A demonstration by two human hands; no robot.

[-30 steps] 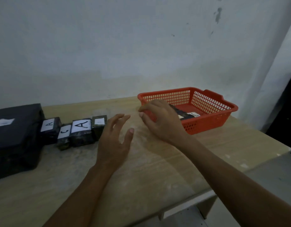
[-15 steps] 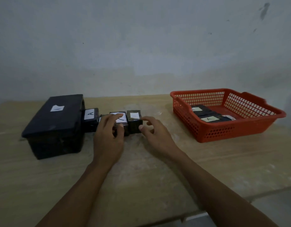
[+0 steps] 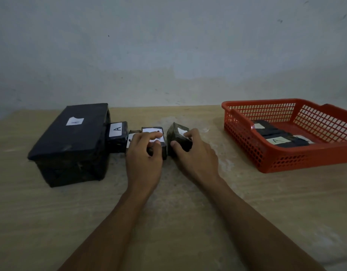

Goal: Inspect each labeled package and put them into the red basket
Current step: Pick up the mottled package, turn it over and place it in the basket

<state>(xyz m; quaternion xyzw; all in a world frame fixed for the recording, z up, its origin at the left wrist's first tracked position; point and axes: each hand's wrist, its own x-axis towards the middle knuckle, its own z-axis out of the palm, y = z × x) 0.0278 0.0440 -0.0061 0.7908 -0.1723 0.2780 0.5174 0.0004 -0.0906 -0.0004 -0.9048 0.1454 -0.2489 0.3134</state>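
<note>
A row of small black packages with white labels lies mid-table. My right hand (image 3: 194,153) grips the rightmost small package (image 3: 177,136), which is tilted and pulled apart from the row. My left hand (image 3: 144,153) holds the neighbouring labelled package (image 3: 155,133), fingers over its label and thumb at its front. Further left sit a partly hidden package (image 3: 131,139) and a package marked A (image 3: 118,132). The red basket (image 3: 245,141) stands at the right with several labelled packages (image 3: 278,140) inside.
A large black box (image 3: 71,145) with an A label stands at the left, touching the row of packages. The wooden table (image 3: 178,212) backs against a pale wall. Its front right corner edge shows at the lower right.
Both hands came from near the basket to the package row. My right hand has taken the rightmost package and tilted it away; my left hand has closed on the one beside it.
</note>
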